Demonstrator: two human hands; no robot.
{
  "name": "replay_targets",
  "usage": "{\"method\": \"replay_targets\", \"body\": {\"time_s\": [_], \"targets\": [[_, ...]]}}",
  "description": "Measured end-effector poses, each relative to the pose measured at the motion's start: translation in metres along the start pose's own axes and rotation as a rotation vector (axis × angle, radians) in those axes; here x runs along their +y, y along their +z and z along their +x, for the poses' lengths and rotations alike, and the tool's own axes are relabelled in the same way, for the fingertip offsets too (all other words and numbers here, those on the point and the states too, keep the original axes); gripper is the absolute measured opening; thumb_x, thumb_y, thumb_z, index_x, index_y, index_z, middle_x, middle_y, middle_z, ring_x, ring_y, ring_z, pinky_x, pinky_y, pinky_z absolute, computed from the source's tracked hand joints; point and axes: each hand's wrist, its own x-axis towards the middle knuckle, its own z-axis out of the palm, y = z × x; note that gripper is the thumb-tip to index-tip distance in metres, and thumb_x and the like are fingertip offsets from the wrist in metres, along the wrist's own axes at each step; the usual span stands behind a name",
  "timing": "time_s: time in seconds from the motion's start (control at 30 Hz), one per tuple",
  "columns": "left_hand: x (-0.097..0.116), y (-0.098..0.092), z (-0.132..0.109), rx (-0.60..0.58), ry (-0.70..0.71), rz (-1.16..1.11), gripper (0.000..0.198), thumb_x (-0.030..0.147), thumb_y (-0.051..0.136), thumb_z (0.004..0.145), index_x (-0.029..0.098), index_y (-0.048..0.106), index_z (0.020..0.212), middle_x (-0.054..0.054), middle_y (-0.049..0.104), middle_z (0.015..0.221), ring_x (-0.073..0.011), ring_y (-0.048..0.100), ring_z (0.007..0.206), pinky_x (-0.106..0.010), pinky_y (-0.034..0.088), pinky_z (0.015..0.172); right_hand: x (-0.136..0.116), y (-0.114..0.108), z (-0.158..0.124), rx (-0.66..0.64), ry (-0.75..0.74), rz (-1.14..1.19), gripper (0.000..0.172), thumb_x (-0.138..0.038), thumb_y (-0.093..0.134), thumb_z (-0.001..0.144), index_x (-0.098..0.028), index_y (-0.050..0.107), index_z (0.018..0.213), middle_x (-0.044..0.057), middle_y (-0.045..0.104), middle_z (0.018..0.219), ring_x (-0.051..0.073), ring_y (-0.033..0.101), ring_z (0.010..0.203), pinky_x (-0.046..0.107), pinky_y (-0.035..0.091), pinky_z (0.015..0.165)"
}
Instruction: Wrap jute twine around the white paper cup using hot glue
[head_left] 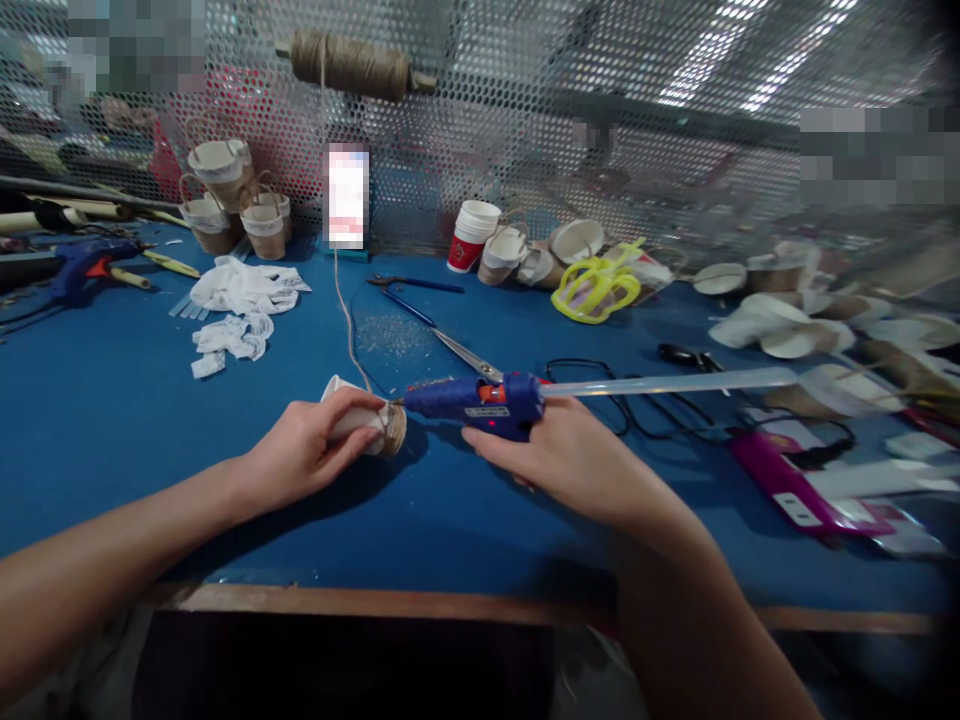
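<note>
My left hand (307,450) is closed around a white paper cup (352,422) lying on its side, its rim toward the left. Brown twine (394,432) is wound around the cup's base end. From there a strand (348,318) runs up past a phone to a twine roll (349,68) hung on the mesh. My right hand (562,455) grips a blue hot glue gun (457,400), its nozzle at the wound twine; whether it touches is hard to tell. A long clear glue stick (667,384) sticks out of the gun's back. The trigger fingers are mostly hidden.
Scissors (465,350) and pliers (420,285) lie behind the glue gun. Twine-covered cups (264,232), white lace (244,288), a phone (348,200), stacked red cups (469,245) and yellow ribbon (596,288) stand farther back. A second glue gun (90,265) lies left, a magenta box (795,485) right.
</note>
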Motion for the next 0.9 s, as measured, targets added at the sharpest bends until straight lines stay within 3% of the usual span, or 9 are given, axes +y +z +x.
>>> {"method": "replay_targets", "body": {"time_s": [0.6,0.77,0.9], "targets": [[0.000,0.000,0.001,0.031,0.036,0.015,0.021,0.022,0.048,0.086,0.014,0.054,0.105,-0.005,0.070,0.082,-0.0116,0.064,0.058,-0.020,0.045,0.051,0.005,-0.002,-0.003,-0.063,0.134,0.172,0.026,-0.036,0.057,0.073,-0.020,0.050,0.053,-0.005,0.048,0.037,0.011,0.050,0.037,0.022,0.038,0.039],[0.000,-0.001,0.001,0.030,0.068,0.047,0.021,0.022,0.047,0.087,0.014,0.053,0.105,-0.004,0.070,0.081,-0.0111,0.063,0.055,-0.019,0.045,0.049,0.007,-0.004,-0.001,0.030,0.160,0.289,0.025,-0.035,0.061,0.071,-0.018,0.053,0.054,-0.005,0.048,0.039,0.008,0.047,0.036,0.022,0.039,0.041],[0.000,-0.001,-0.001,0.106,0.192,0.099,0.021,0.021,0.047,0.087,0.013,0.053,0.105,-0.008,0.070,0.089,-0.0136,0.068,0.068,-0.020,0.050,0.058,0.021,-0.004,0.012,0.147,0.113,0.565,0.016,-0.031,0.063,0.069,-0.015,0.059,0.072,-0.005,0.048,0.045,0.007,0.044,0.039,0.021,0.036,0.041]]}}
